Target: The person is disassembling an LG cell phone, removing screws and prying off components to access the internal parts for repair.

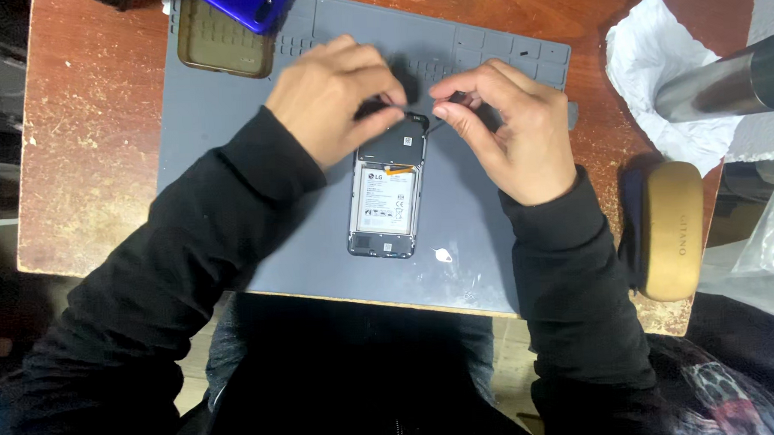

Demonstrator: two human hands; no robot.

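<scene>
While my left hand (335, 95) pinches the top edge of the opened grey smartphone with its white battery exposed (388, 192), my right hand (508, 127) has thumb and forefinger closed on a small dark piece at the phone's one o'clock corner; I cannot tell exactly what that piece is. The phone lies face down at the centre of the grey rubber work mat (230, 137), which sits on the worn reddish wooden table (93, 150). My worry is that pulling that piece too sharply could tear something thin beneath it, since both grips crowd one corner. A tiny white pick (444, 256) rests at the phone's four o'clock, loose enough for my sleeve to sweep off. At ten o'clock, a brown phone case (218, 47) and blue phone (247, 6) overlap near the mat's edge.
</scene>
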